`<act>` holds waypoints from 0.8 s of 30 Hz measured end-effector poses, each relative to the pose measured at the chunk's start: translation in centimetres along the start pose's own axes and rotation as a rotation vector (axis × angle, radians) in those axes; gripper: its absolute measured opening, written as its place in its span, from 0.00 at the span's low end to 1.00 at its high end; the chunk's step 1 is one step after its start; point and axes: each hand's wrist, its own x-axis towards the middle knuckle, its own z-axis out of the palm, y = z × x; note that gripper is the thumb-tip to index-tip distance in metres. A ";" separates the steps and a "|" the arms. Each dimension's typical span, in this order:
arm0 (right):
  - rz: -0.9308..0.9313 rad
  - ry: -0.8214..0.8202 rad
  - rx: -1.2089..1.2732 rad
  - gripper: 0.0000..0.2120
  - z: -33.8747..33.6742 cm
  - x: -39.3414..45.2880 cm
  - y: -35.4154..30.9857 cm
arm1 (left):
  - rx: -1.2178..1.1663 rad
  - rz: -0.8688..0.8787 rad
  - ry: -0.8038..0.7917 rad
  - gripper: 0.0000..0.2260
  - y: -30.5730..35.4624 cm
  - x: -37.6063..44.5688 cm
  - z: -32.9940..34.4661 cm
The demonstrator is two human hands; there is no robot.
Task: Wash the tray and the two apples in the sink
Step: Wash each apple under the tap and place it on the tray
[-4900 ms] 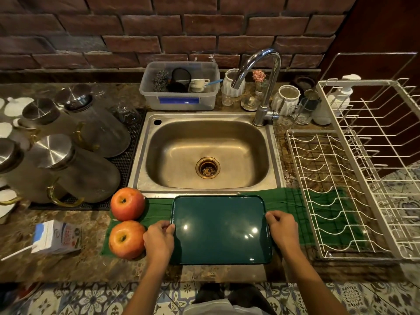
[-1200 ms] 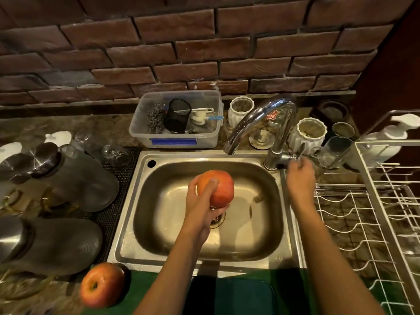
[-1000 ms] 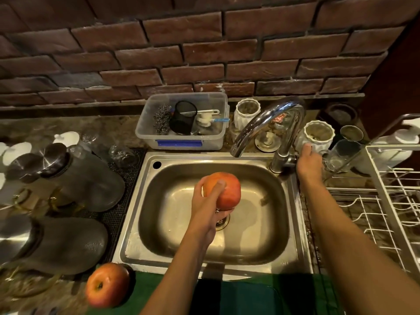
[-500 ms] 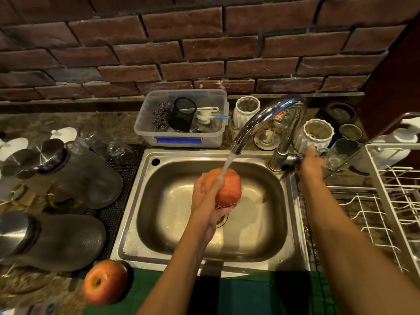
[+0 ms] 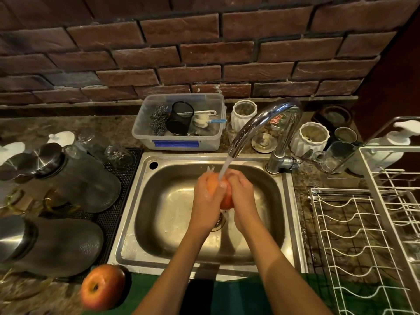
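Together, both hands, left (image 5: 208,202) and right (image 5: 242,198), clasp one apple (image 5: 225,198) under running faucet (image 5: 263,126) water.

- Above the left hand (image 5: 208,202) and right hand (image 5: 242,198): faucet spout (image 5: 256,126) overhangs.
- Left of the hands: open sink (image 5: 136,201) basin.
- Right: faucet base (image 5: 276,164), then drying rack (image 5: 363,235).
- Behind: plastic bin (image 5: 181,142).
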 end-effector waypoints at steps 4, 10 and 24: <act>0.159 -0.057 -0.010 0.12 -0.6 0.4 -0.7 | 0.286 0.225 -0.118 0.23 -0.1 0.4 -1.3; 0.249 -0.039 -0.045 0.14 0.3 0.2 -0.3 | 0.269 0.205 -0.046 0.11 1.0 1.6 -1.6; 0.123 -0.020 -0.092 0.10 0.8 0.7 -0.6 | 0.188 0.025 0.135 0.19 1.4 -0.2 -0.1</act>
